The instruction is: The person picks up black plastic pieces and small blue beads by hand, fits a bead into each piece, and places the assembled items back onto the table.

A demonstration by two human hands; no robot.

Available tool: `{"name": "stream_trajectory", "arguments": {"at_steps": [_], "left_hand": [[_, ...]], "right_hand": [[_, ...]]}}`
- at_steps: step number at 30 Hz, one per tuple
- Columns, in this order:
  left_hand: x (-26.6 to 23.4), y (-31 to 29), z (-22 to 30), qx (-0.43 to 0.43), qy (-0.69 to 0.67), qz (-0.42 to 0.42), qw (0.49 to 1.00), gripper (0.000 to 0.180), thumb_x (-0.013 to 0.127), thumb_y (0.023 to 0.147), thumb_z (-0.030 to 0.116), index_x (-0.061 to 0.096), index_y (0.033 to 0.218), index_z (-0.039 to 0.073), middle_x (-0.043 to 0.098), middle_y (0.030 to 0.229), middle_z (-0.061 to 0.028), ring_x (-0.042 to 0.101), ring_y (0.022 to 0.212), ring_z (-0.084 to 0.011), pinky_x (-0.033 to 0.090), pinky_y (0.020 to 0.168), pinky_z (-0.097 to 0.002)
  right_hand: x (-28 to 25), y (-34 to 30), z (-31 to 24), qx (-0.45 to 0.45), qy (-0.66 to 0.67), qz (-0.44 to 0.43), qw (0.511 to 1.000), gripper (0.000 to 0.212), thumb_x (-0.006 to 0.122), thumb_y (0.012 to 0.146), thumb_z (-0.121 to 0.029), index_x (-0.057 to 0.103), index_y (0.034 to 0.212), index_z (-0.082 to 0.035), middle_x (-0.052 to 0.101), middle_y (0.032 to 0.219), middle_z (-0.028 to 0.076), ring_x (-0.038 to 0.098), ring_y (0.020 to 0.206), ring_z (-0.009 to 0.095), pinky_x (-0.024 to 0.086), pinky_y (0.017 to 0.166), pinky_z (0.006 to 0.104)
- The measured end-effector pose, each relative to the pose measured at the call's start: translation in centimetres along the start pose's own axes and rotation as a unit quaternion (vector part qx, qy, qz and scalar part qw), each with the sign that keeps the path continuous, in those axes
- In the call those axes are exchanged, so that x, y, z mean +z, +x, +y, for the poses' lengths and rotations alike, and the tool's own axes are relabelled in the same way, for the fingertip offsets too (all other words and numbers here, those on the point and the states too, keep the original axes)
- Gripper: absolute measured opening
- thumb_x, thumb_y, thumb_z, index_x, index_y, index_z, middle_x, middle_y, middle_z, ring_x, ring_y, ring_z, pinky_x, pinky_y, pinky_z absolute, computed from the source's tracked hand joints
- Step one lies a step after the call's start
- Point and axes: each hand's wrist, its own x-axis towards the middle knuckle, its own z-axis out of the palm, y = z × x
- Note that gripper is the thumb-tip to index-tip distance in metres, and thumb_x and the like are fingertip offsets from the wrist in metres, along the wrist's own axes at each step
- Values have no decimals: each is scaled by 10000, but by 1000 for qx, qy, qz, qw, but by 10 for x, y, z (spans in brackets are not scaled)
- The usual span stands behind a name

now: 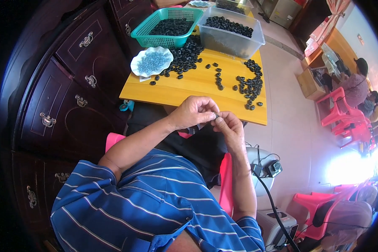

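My left hand (194,112) and my right hand (231,128) meet in front of me, just off the near edge of the yellow table (168,91). Both are closed, fingertips pinched around one small dark piece (216,116) that is mostly hidden by the fingers. Beyond them, small black ring-shaped parts (185,56) lie heaped on the table, with another cluster of black parts (251,82) at the right. A scalloped white dish (134,67) at the left holds many small clear bluish pieces (152,62).
A green basket (176,41) and a clear plastic bin (227,47), both holding black parts, stand at the table's back. Dark wooden cabinets (71,84) line the left. Pink chairs (342,111) and several people (357,88) are at the right. A black cable (273,206) runs beside my right arm.
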Motion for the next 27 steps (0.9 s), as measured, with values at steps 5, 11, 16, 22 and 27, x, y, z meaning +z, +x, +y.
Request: {"name": "stream_trajectory", "arguments": {"at_steps": [5, 11, 16, 22, 27], "left_hand": [[-4, -1, 2, -18, 24, 11, 999, 102, 611, 908, 9, 636, 1006, 6, 622, 824, 13, 593, 742, -31, 502, 669, -186], [-3, -3, -6, 13, 129, 40, 991, 90, 619, 884, -9, 638, 971, 1, 599, 784, 23, 565, 696, -24, 489, 638, -181], [3, -4, -4, 28, 147, 39, 988, 111, 620, 887, -10, 652, 994, -8, 607, 783, 13, 570, 687, -32, 492, 631, -187], [3, -3, -9, 6, 63, 54, 997, 78, 600, 901, -17, 652, 960, -13, 616, 746, 1, 566, 630, -44, 473, 553, -208], [-4, -2, -13, -1, 49, 19, 999, 93, 611, 952, 39, 639, 1029, -4, 662, 863, -28, 643, 765, -77, 545, 704, -228]], "right_hand": [[-2, 0, 1, -2, 1, -6, 1000, 176, 604, 982, -160, 630, 1095, -27, 682, 934, 32, 628, 866, 96, 494, 765, 227], [1, -1, -2, 2, 4, -4, 1000, 177, 604, 981, -161, 630, 1098, -30, 684, 935, 33, 629, 866, 97, 491, 765, 223], [-2, 0, 1, 2, 7, 2, 1000, 180, 604, 981, -158, 630, 1106, -31, 687, 941, 34, 632, 860, 97, 491, 765, 222], [-3, -1, 0, -1, 6, 1, 1000, 180, 604, 981, -159, 631, 1105, -31, 689, 945, 38, 632, 859, 99, 493, 769, 227], [-1, -2, -2, 3, 6, -9, 1000, 177, 608, 978, -162, 631, 1096, -32, 687, 941, 37, 631, 862, 102, 491, 774, 229]]}}
